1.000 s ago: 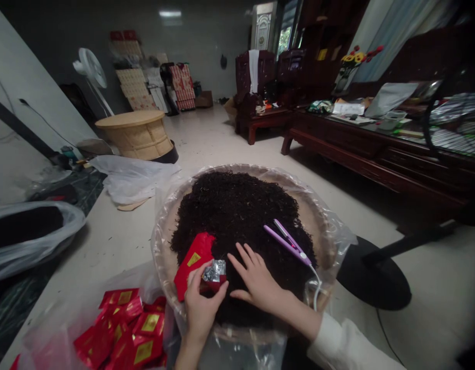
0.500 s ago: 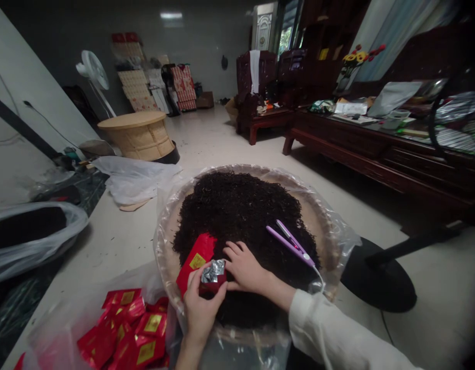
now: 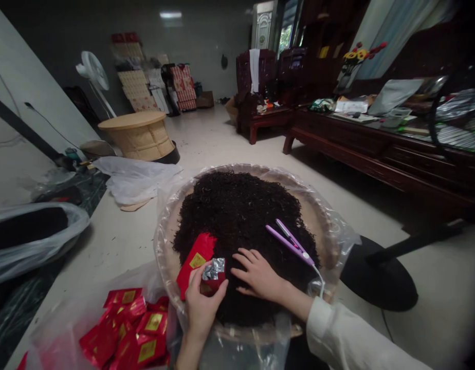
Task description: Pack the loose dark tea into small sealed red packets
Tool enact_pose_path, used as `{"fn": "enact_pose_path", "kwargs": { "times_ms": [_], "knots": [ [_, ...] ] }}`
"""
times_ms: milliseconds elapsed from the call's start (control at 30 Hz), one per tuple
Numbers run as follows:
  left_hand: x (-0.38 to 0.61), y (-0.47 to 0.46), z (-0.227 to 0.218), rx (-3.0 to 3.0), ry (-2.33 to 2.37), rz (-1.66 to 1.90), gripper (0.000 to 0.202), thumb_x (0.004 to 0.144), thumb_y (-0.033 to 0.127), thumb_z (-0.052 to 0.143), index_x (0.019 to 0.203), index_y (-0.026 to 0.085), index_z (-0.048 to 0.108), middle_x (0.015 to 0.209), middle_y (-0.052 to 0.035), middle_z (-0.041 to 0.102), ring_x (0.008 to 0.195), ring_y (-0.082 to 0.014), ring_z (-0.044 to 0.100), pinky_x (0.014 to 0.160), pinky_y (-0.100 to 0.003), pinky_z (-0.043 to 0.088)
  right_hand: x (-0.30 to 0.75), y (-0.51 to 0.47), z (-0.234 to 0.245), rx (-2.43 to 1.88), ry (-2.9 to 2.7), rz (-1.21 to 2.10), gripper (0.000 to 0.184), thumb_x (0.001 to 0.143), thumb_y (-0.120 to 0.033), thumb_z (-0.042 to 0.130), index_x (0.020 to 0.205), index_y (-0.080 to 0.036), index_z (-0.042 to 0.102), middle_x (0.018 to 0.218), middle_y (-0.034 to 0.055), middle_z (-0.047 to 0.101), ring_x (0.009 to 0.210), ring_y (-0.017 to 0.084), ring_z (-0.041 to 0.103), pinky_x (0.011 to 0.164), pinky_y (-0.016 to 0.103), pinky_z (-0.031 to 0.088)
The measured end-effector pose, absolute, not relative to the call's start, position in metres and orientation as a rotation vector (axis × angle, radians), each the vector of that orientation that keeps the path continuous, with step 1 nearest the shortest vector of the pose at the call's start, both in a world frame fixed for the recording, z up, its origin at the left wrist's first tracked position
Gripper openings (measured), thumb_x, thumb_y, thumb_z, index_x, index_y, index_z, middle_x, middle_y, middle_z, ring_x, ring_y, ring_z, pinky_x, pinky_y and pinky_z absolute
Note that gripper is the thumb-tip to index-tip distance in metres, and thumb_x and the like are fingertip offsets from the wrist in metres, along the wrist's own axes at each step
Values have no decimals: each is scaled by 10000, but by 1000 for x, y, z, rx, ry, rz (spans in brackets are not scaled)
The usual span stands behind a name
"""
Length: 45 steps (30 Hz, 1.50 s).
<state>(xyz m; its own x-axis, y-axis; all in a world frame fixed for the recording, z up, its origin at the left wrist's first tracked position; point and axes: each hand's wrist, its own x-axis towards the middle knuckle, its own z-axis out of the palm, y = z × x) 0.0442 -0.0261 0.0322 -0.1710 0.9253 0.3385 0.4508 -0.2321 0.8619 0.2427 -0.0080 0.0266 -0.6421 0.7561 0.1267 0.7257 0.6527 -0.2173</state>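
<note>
My left hand (image 3: 202,303) grips a small red packet (image 3: 213,272) between thumb and fingers, its silvery foil-lined top facing up. To its right, my right hand (image 3: 258,276) lies with fingers spread on the dark loose tea leaves (image 3: 241,210), apart from the packet and holding nothing I can see. The leaves are heaped in a wide round basket tray (image 3: 326,231) lined with clear plastic. Flat red packets (image 3: 198,260) with a yellow label rest on the leaves behind my left hand. A purple hair straightener (image 3: 290,242), its plates apart, lies on the right of the heap.
A clear bag (image 3: 68,318) at lower left holds several red packets (image 3: 125,329). Another bag of dark leaves (image 3: 29,226) stands further left. A black fan base (image 3: 380,280) is on the floor at right, near a dark wooden table (image 3: 376,144). A round woven drum (image 3: 139,139) stands behind.
My right hand has moved away from the packet to the right, and its fingers now rest on the leaves. My left hand keeps the packet in nearly the same spot.
</note>
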Motion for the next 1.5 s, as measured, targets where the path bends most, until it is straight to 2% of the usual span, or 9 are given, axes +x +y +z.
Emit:
{"fn": "enact_pose_path", "kwargs": {
  "times_ms": [167, 267, 433, 567, 767, 1033, 1267, 1400, 1500],
  "knots": [
    [46, -27, 31, 1649, 1585, 1383, 433, 679, 429, 739, 1026, 178, 673, 932, -82, 681, 864, -247, 680, 819, -403, 576, 258, 4, 20, -1310, -2421, 129, 264, 914, -382, 520, 982, -196, 694, 1119, 156, 637, 1018, 295, 550, 843, 432, 460],
    [47, -27, 31, 1655, 1566, 1376, 443, 683, 428, 742, 1040, 175, 671, 948, -87, 681, 883, -251, 678, 827, -407, 573, 267, 11, 17, -1408, -2215, 160, 299, 922, -406, 507, 1057, -206, 683, 1134, 150, 618, 1033, 285, 547, 881, 435, 463],
    [47, -26, 31, 1656, 1572, 1380, 438, 681, 442, 740, 1025, 178, 678, 933, -82, 686, 866, -247, 678, 820, -398, 572, 271, 10, 18, -1692, -2175, 245, 757, 811, -586, 592, 1446, -222, 398, 1499, 186, 344, 1380, 393, 263, 1055, 578, 305],
    [46, -26, 31, 1674, 1571, 1374, 435, 685, 429, 738, 1032, 174, 674, 940, -84, 684, 872, -248, 678, 817, -397, 572, 265, -13, 25, -1557, -2416, 358, 835, 719, -555, 717, 1434, -237, 424, 1537, 193, 294, 1410, 402, 212, 1075, 583, 269],
    [48, -28, 32, 1660, 1580, 1350, 432, 686, 414, 740, 1044, 183, 665, 947, -78, 683, 879, -245, 673, 831, -401, 566, 256, -41, 31, -1179, -2731, 473, 927, 617, -421, 841, 1428, -387, 393, 1593, 114, 190, 1441, 410, 114, 1095, 658, 131],
    [51, -31, 38, 1692, 1547, 1366, 406, 701, 397, 730, 1043, 188, 669, 956, -83, 679, 882, -242, 672, 804, -385, 573, 244, -36, 27, -1032, -2835, 419, 534, 727, -408, 744, 1229, -283, 612, 1568, 94, 274, 1458, 355, 95, 1138, 622, 31],
    [47, -30, 36, 1679, 1570, 1376, 414, 699, 414, 726, 1038, 182, 669, 951, -82, 682, 878, -246, 676, 800, -387, 577, 265, -21, 34, -1353, -2504, 326, 401, 736, -346, 687, 1114, -213, 668, 1538, 145, 312, 1431, 397, 165, 1124, 617, 142],
    [47, -30, 33, 1686, 1566, 1376, 410, 710, 411, 723, 1046, 183, 668, 962, -85, 676, 888, -246, 673, 804, -385, 574, 267, -24, 28, -1501, -2316, 293, 682, 740, -340, 660, 1378, -173, 484, 1582, 183, 160, 1438, 397, 138, 1104, 576, 255],
    [48, -30, 32, 1699, 1559, 1377, 399, 714, 395, 724, 1047, 183, 667, 966, -86, 674, 900, -245, 670, 823, -389, 567, 259, -30, 23, -1484, -2432, 319, 913, 659, -446, 758, 1459, -235, 372, 1595, 181, 104, 1433, 440, 108, 1091, 612, 233]
  ]
}}
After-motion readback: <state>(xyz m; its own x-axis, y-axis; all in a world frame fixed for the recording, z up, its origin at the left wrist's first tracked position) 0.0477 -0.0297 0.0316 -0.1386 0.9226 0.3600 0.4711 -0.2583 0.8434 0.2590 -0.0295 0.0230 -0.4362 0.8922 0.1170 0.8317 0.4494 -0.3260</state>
